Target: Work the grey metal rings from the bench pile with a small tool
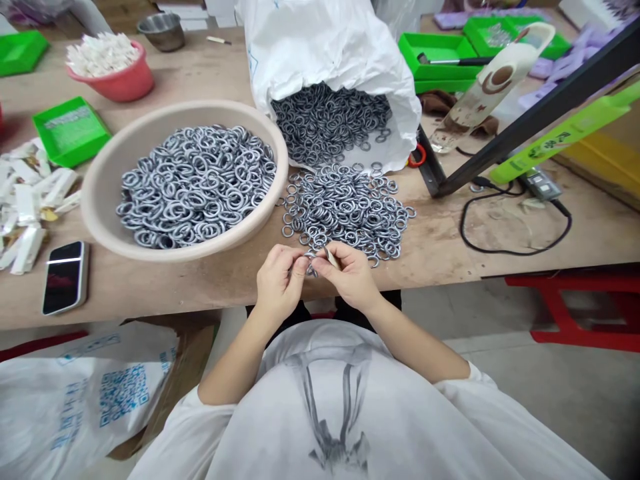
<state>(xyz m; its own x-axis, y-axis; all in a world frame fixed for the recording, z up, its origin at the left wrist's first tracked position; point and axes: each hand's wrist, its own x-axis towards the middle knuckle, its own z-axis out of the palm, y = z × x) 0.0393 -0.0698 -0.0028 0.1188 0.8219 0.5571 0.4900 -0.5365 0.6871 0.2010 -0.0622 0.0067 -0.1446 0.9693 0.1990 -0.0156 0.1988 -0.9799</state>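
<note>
My left hand [279,281] is closed, pinching a small grey ring [311,255] near the table's front edge. Facing it, my right hand [353,279] grips a small pale-handled tool [333,259], with thumb and finger at the same ring. The tool's tip is too small to make out. Just beyond my fingers lies a loose pile of grey rings [350,207]. To the left stands a wide beige basin [185,250] heaped with more rings. Behind the pile, a white sack [325,47] lies on its side, its mouth toward me and dark rings inside.
A phone [65,277], white plastic pieces [27,203] and a green tray [73,143] are at left. At right are a black metal bar [500,157], a bottle [493,87] and a cable [515,252]. A red stool [580,307] stands below the table.
</note>
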